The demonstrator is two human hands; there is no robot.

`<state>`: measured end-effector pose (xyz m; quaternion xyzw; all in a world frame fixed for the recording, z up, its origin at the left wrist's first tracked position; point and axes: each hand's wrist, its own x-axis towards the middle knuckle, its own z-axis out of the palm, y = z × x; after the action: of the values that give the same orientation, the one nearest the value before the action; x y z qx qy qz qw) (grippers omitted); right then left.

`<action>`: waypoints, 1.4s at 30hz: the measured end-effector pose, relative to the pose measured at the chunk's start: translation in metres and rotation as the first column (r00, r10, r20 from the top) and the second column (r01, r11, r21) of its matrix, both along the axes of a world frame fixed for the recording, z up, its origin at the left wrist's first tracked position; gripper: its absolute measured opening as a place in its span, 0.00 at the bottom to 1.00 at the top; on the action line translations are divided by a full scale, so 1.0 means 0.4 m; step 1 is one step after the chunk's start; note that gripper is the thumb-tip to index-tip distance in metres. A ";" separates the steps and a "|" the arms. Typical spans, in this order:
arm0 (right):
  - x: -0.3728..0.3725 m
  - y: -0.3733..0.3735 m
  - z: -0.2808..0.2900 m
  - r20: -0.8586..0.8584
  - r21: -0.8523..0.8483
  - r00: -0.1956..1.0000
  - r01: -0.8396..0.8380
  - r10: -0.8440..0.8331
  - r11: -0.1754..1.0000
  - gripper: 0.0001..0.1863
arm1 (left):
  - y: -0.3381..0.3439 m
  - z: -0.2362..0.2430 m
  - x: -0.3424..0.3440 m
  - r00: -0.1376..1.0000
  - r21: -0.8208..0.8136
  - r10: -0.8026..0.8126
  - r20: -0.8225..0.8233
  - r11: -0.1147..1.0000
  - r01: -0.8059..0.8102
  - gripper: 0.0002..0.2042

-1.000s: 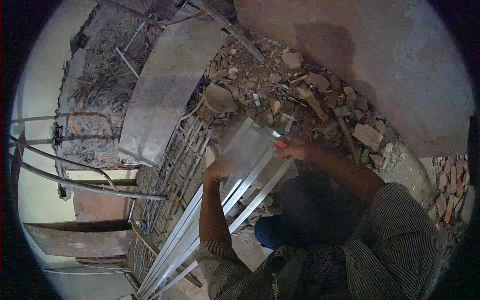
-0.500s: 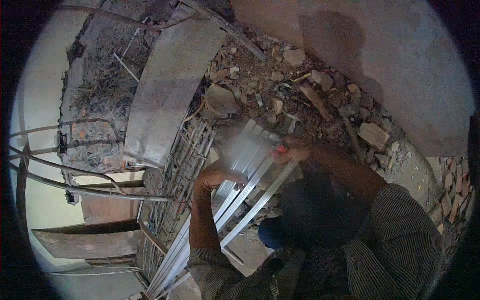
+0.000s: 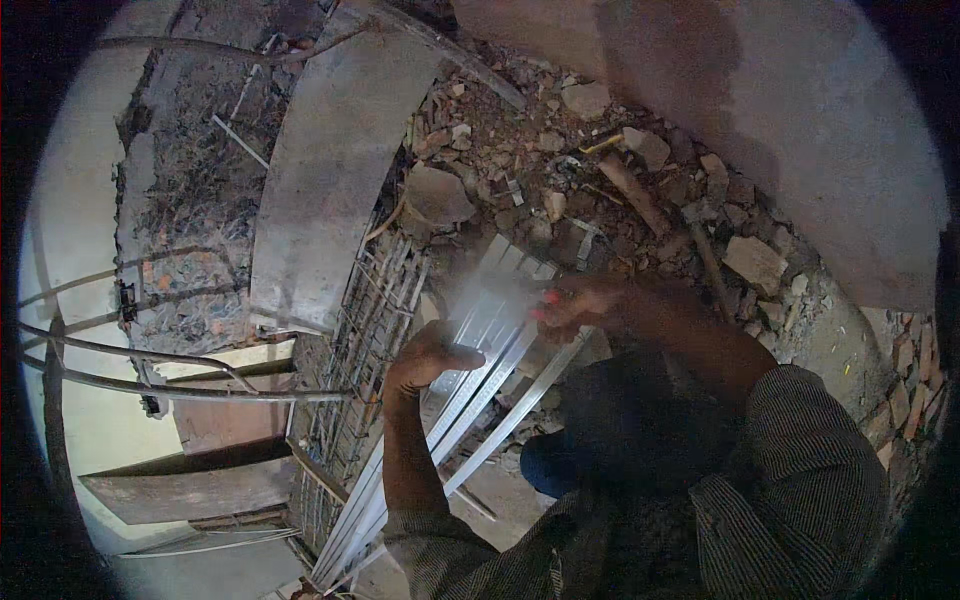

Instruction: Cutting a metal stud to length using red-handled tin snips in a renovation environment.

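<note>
While the left hand (image 3: 425, 358) presses flat and open on the metal strips (image 3: 470, 370) to steady them, the right hand (image 3: 570, 305) closes its grip around a red-tipped tool (image 3: 545, 300) just beyond, above the rubble (image 3: 600, 190).

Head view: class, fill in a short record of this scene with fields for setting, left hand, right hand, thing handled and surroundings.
Setting: dim building site with rubble at the foot of a plastered wall
Left hand: rests on the left edge of the metal strips
Right hand: at the upper end of the strips, gripping a small red item; its kind is unclear
Thing handled: bundle of long pale metal strips, lying slanted
Surroundings: rebar cage, concrete beam, bent steel bars
</note>
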<state>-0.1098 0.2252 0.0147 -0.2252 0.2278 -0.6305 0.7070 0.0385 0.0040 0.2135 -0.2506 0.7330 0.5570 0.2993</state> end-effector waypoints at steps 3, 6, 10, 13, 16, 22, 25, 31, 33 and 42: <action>-0.006 -0.022 -0.020 -0.170 0.088 0.984 0.075 -0.059 0.993 0.24 | 0.032 0.016 -0.002 0.999 -0.187 0.036 -0.025 0.982 -0.040 0.27; -0.024 -0.047 -0.017 -0.345 0.207 0.935 -0.015 0.087 0.978 0.24 | 0.107 0.009 0.006 0.956 -0.706 -0.271 -0.114 0.699 0.114 0.30; -0.040 -0.037 0.047 -0.357 0.174 0.933 0.108 -0.040 0.979 0.25 | 0.178 -0.029 0.010 0.965 -0.914 -0.208 -0.162 0.400 -0.067 0.26; -0.056 -0.022 0.079 -0.655 0.562 0.667 0.115 0.356 0.819 0.25 | 0.169 -0.039 0.015 0.983 -0.911 -0.146 -0.114 0.410 -0.045 0.22; -0.047 -0.038 0.053 -0.680 0.354 0.703 0.065 0.209 0.933 0.25 | 0.149 -0.035 0.018 0.969 -0.908 -0.202 -0.143 0.416 -0.047 0.20; -0.024 -0.062 -0.054 -0.278 0.135 0.956 -0.056 0.092 0.989 0.22 | 0.139 -0.042 0.005 0.986 -0.874 -0.096 -0.138 0.479 -0.075 0.19; -0.022 -0.058 -0.037 -0.390 0.243 0.918 0.024 0.075 0.970 0.19 | 0.129 -0.047 0.001 0.987 -0.899 -0.141 -0.071 0.438 -0.002 0.20; 0.009 -0.065 0.031 -0.486 0.343 0.868 0.081 0.103 0.936 0.18 | 0.115 -0.056 0.007 0.980 -0.877 -0.155 -0.127 0.478 -0.038 0.22; 0.023 -0.067 0.035 -0.580 0.141 0.808 0.225 -0.104 0.964 0.16 | 0.106 -0.062 0.007 0.979 -0.909 -0.149 -0.141 0.410 -0.069 0.20; 0.004 -0.033 0.074 -0.523 0.099 0.849 0.140 -0.068 0.985 0.12 | 0.088 -0.078 0.008 0.966 -0.892 -0.194 -0.172 0.446 -0.069 0.19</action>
<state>-0.1080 0.2122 0.0441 -0.3261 0.4631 -0.5674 0.5977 0.0417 0.0393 0.1822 -0.2710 0.9557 0.1041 0.0488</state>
